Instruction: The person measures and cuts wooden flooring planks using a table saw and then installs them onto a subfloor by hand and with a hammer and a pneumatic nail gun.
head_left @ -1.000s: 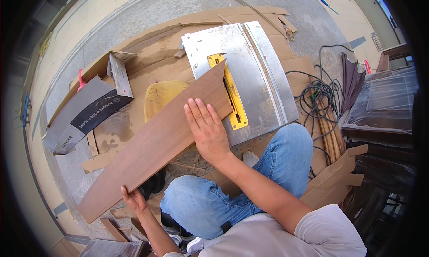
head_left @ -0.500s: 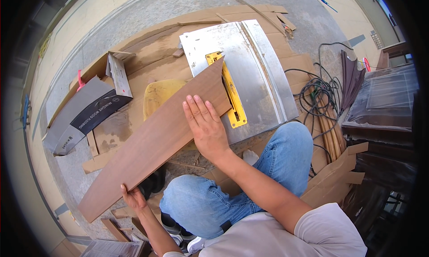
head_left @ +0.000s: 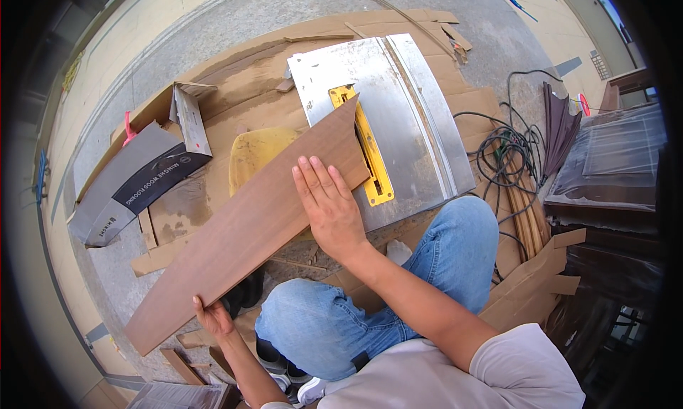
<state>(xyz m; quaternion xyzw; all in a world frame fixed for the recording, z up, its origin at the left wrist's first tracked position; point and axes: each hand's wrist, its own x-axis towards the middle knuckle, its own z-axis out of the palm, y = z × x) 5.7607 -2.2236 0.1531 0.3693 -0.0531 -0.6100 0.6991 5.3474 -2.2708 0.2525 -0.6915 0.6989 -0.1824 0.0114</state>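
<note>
A long brown wooden floorboard (head_left: 235, 231) slants from the lower left up onto a silver metal table saw (head_left: 416, 145). Its angled, pointed far end overlaps the yellow slotted insert (head_left: 375, 168) in the saw's top; whether the blade touches the wood cannot be made out. My right hand (head_left: 331, 213) lies flat on the board near the saw, fingers stretched out. At the near left end, my left hand (head_left: 214, 318) grips the board's edge, thumb on top and the other fingers hidden underneath. A yellow rounded part (head_left: 252, 151) shows beside the saw, partly covered by the board.
Flattened cardboard (head_left: 245, 74) lies under the saw. To the left is an opened flooring box (head_left: 146, 177). At the right are a coiled dark cable (head_left: 501, 153), a folded umbrella (head_left: 558, 128) and plastic-wrapped dark panels (head_left: 605, 160). A blue-handled screwdriver (head_left: 521, 7) lies far right.
</note>
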